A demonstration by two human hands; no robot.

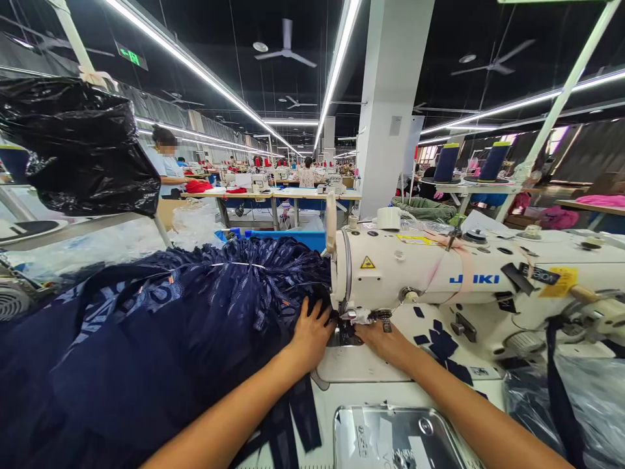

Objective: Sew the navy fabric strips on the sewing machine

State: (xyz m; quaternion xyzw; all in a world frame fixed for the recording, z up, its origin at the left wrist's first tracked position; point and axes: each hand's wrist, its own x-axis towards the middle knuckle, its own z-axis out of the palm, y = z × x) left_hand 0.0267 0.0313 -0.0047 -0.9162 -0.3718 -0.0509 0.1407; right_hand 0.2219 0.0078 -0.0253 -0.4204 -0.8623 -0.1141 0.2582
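A heap of gathered navy fabric [161, 339] covers the left side of the table, with thin straps hanging off its front. My left hand [312, 335] lies on its right edge, fingers spread, just left of the needle area of a white JUKI sewing machine [405, 267]. On the other side of the presser foot is my right hand [383, 342], its fingers drawn together by the metal plate [336, 337]. The machine's parts partly cover those fingertips, so what they pinch cannot be made out. Dark cloth shows under the foot between both hands.
Small navy cloth pieces [443, 344] lie on the machine bed. In front is a shiny silver tray-like object [395, 440]; clear plastic [596, 397] lies at the right. A black plastic bag [81, 146] hangs upper left. Thread cones [446, 163] stand behind; a person [168, 163] works farther back.
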